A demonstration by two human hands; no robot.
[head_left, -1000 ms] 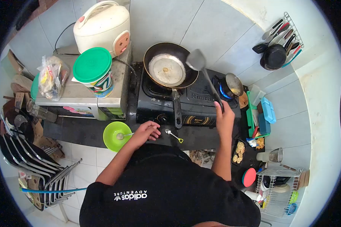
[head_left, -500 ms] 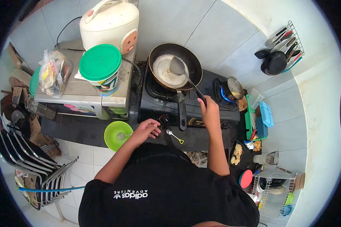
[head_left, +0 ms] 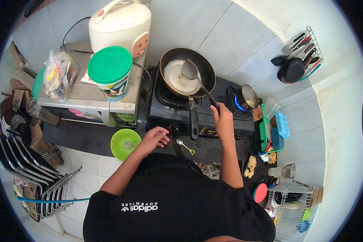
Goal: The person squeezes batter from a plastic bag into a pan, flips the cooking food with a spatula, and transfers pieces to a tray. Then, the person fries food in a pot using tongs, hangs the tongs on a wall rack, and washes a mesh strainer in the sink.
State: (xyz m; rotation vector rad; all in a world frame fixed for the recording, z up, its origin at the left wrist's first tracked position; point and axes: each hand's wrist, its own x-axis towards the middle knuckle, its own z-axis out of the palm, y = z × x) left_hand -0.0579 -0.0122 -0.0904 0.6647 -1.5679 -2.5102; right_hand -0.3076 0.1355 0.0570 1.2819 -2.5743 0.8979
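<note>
My right hand is wrapped around the handle of a dark spatula. The spatula's broad head rests over a thin white layer of food in the frying pan, which sits on the stove's left burner with its handle toward me. My left hand hovers by the stove's front edge near a knob, fingers loosely curled and nothing in them. Close to it lie a small spoon with a yellow end and a green bowl with a spoon inside.
A small pot stands over a blue flame on the right burner. To the left, a green-lidded tub, a plastic bag and a rice cooker sit on an oven. A tray of food pieces and a dish rack are at right.
The view has shifted slightly. The spatula head has moved slightly within the pan; both hands stay nearly where they were.
</note>
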